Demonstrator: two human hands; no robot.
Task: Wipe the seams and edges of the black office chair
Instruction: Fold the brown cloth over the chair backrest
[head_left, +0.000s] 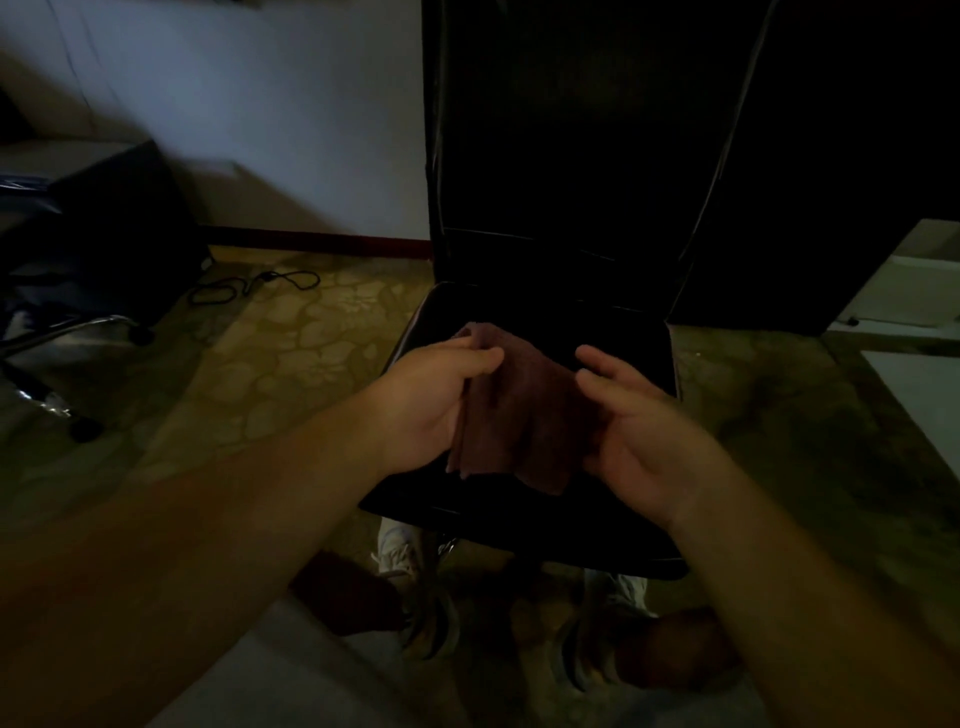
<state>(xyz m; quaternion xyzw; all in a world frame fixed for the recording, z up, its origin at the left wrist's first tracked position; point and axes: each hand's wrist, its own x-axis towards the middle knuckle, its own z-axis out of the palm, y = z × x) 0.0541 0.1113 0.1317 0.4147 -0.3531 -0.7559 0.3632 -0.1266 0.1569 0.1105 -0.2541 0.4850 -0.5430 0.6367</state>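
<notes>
The black office chair (576, 156) stands straight in front of me, its tall backrest upright and its seat below my hands. A dark reddish-brown cloth (519, 410) hangs between my hands above the seat. My left hand (436, 395) grips the cloth's left edge, thumb on top and fingers curled under. My right hand (639, 421) is at the cloth's right side with its palm turned toward it and fingers loosely extended; its fingers lie against the cloth, but the dim light hides whether they grip it.
A second chair with a chrome base (62, 332) stands at the left. A black cable (254, 286) lies on the patterned floor near the white wall. A dark cabinet (831, 182) rises right of the chair. My shoes (415, 587) are under the seat's front edge.
</notes>
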